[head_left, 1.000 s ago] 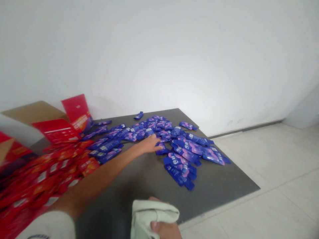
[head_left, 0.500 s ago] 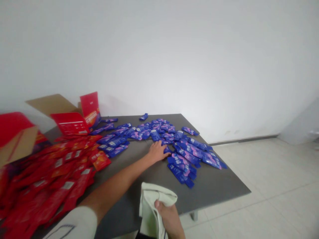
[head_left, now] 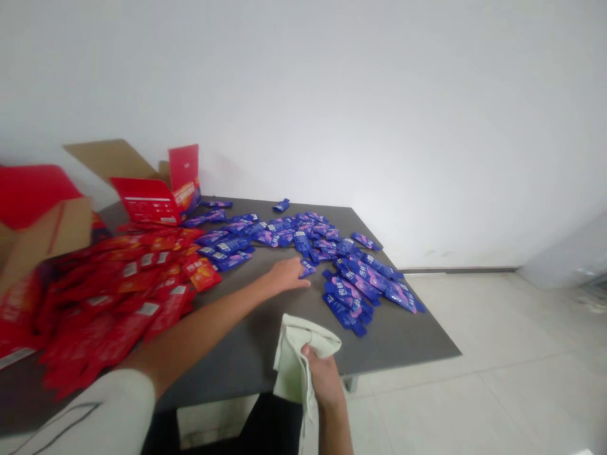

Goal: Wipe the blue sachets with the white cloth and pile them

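Head view: a blue foil sachet point(head_left: 308, 268) is seen flat on the grey worktop point(head_left: 398, 344), its long axis slanting up to the right, just beside the left hand point(head_left: 286, 276), whose fingers are held loosely together. A pale cloth point(head_left: 294, 360) is pinched in the right hand point(head_left: 325, 379).

Blue sachets point(head_left: 358, 285) carry pink swirls, red sachets point(head_left: 123, 292) white labels; the cloth point(head_left: 293, 360) is pale green.

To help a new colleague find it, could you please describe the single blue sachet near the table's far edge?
Look at the dark grey table and its spread of blue sachets. Midway along the far edge, one blue sachet lies slanted by itself, with a gap between it and the spread.
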Motion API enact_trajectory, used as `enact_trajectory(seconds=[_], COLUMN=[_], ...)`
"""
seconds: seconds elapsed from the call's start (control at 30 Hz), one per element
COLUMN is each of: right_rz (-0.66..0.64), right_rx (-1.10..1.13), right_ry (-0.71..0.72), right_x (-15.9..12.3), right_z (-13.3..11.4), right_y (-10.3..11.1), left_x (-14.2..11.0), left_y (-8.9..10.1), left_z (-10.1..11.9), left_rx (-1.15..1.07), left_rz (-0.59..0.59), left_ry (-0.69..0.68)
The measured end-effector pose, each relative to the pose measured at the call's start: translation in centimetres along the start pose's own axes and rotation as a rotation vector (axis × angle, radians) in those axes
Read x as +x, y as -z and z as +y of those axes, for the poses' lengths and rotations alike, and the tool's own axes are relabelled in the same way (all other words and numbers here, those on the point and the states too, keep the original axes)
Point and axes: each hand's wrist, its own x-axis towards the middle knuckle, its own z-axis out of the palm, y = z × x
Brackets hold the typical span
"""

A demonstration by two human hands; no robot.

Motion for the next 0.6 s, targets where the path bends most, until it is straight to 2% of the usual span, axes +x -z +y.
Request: enact_trajectory(seconds=[0.13, 0.37, 0.47, 0.6], right_rz=[0.028, 0.099, 0.137, 0.230], right_rx=[-0.031, -0.103, -0.140, -0.166], right_ry=[-0.008, -0.036, -0.061, -0.078], right_x=[0.0, -0.2, -0.1, -0.3], right_z=[0.4, 0.6, 0.9, 1.5], right_y=[0.0, 0.1, 0.5, 0.9], left_x=[-0.2, -1.9, -4.3, -9.6], left_y=[-0.3, 0.8, 1.6, 3.0], left_z=[-0.2, 0.8, 0.5, -0.3], left_rx=[-0.007, -0.066, -0.116, -0.231], left_rz=[0.032, -0.055, -0.083, -0.133], left_ry=[0.106, 0.166, 0.209, 0.241])
